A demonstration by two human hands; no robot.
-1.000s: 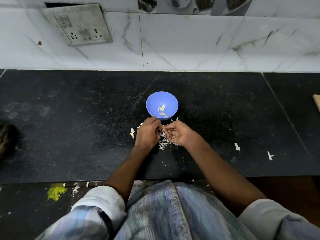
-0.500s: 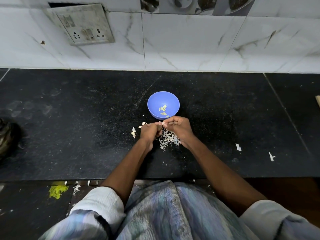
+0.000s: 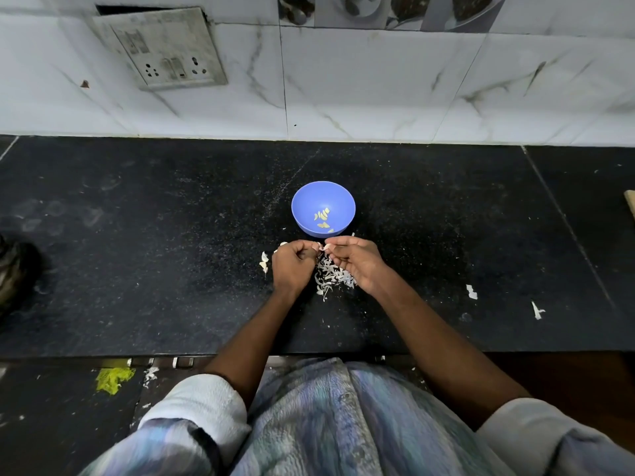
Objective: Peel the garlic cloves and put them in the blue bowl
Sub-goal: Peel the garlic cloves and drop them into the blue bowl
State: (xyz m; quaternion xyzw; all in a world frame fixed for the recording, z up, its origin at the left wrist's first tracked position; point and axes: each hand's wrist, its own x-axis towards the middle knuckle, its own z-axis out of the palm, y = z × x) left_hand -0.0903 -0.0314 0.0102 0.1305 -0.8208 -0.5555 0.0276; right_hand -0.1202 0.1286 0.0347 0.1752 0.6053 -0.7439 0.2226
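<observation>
Worktop: dark polished stone, black w/ fine pale speckles, semi-gloss, dusty smears at left. Blue bowl: smooth plastic, soft sheen, matt-ish inside. Peeled cloves in it: pale yellow, smooth. Garlic skins: thin, papery, white, dry & crinkled. Wall tiles: glossy ceramic, white marble-look w/ grey veins. Socket plate: plastic, dull, grimy. Shirt: soft crinkled cloth, blue-grey print; sleeve cuffs plain white cloth, matt.
</observation>
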